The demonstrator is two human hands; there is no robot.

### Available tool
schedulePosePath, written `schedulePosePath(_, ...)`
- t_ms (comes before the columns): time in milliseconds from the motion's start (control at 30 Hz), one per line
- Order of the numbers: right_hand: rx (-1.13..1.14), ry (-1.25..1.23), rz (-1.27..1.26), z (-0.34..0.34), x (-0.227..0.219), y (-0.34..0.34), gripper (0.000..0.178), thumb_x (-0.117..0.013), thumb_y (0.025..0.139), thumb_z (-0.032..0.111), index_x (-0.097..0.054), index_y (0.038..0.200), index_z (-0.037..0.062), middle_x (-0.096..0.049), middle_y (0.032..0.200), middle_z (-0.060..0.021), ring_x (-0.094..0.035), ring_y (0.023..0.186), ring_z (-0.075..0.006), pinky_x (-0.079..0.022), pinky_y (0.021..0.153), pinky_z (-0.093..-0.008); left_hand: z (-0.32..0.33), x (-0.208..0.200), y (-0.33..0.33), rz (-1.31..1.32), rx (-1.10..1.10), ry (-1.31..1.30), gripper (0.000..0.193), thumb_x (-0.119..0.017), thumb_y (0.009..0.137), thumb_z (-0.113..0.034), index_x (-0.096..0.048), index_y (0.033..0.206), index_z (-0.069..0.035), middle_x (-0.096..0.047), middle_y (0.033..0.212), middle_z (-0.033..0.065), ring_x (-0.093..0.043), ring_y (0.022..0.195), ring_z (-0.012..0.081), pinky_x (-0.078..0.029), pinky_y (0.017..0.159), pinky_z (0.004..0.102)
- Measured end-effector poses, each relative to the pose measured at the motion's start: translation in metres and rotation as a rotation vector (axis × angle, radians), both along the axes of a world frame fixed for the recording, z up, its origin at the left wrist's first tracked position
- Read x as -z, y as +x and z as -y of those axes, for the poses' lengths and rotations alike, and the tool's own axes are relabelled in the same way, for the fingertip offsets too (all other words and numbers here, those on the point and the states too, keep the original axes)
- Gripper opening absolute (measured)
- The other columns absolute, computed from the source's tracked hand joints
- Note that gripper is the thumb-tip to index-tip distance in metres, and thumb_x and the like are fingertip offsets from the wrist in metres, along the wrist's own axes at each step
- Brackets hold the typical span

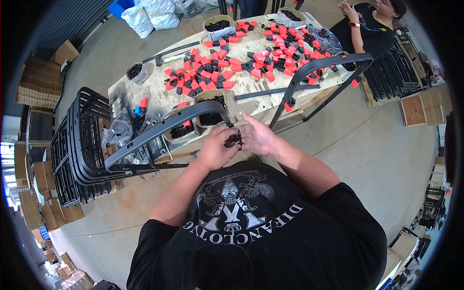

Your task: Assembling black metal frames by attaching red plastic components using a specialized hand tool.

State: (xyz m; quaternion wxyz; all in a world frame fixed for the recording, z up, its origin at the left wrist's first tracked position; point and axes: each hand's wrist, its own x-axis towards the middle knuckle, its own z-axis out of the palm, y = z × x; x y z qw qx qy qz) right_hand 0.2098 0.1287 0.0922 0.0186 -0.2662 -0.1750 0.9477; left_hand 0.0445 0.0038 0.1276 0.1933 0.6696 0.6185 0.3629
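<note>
My left hand (218,148) and my right hand (258,137) meet in front of my chest, at the near edge of the workbench. Small black parts (235,139) lie between them, too small to name. My left fingers curl closed around these parts. The right hand is turned palm up with its thumb stretched out, its fingers flat against the parts. Just beyond the hands, a curved black metal frame (166,126) rests at the bench edge. A bin of small black pieces (210,118) stands behind its end.
Many red-and-black fittings (205,72) cover the plywood bench top (159,79). A second black frame (295,84) leans at the right edge. Stacked black frames (79,140) stand at left. A co-worker (372,29) is at the far right. White sacks (157,14) sit behind.
</note>
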Motion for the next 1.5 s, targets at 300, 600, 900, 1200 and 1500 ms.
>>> schedulePosePath(300,-0.054,0.071,0.009,0.007,-0.006,0.008,0.067,-0.043,0.099,0.067,-0.059,0.127,0.0075,-0.067,0.115,-0.0099,-0.065,0.101,-0.0265,-0.051,0.089,-0.0414,0.0,0.003,0.001,0.034,0.038,-0.065,0.035,-0.078,0.076,-0.014,-0.072,0.11,-0.005,-0.068,0.107,0.0162,-0.064,0.102,0.0373,-0.053,0.092,0.0438)
schedulePosePath(600,-0.058,0.223,0.088,0.011,-0.006,0.002,0.06,-0.043,0.101,0.063,-0.058,0.127,0.0105,-0.067,0.114,-0.0072,-0.063,0.094,-0.0239,-0.049,0.08,-0.0414,-0.005,0.009,0.006,-0.011,-0.015,-0.038,0.03,-0.078,0.072,-0.018,-0.069,0.097,-0.005,-0.069,0.101,0.0128,-0.064,0.098,0.0359,-0.054,0.087,0.0435)
schedulePosePath(900,-0.113,0.364,0.133,0.025,0.007,-0.011,0.047,-0.043,0.106,0.052,-0.059,0.12,0.0094,-0.065,0.1,-0.0056,-0.062,0.079,-0.019,-0.05,0.064,-0.0366,-0.011,-0.003,0.015,-0.131,-0.073,-0.323,0.029,-0.075,0.071,-0.021,-0.072,0.095,-0.004,-0.071,0.099,0.0167,-0.065,0.096,0.0376,-0.054,0.087,0.0439)
schedulePosePath(1200,-0.003,0.224,0.181,0.013,0.016,-0.005,0.038,-0.052,0.104,0.042,-0.065,0.106,0.007,-0.063,0.09,-0.0064,-0.058,0.071,-0.019,-0.049,0.063,-0.036,-0.003,0.003,0.008,0.411,-0.238,-0.331,0.021,-0.078,0.083,-0.015,-0.075,0.101,-0.005,-0.072,0.094,0.0114,-0.067,0.082,0.0209,-0.053,0.075,0.0336)
schedulePosePath(1500,-0.037,0.358,0.216,0.013,0.008,-0.006,0.026,-0.069,0.096,0.029,-0.068,0.098,0.0029,-0.059,0.078,-0.0033,-0.055,0.062,-0.0138,-0.04,0.05,-0.0284,0.001,0.015,-0.005,0.246,-0.187,-0.168,0.02,-0.076,0.087,-0.017,-0.075,0.102,-0.004,-0.073,0.093,0.0145,-0.071,0.087,0.0281,-0.055,0.081,0.0363)
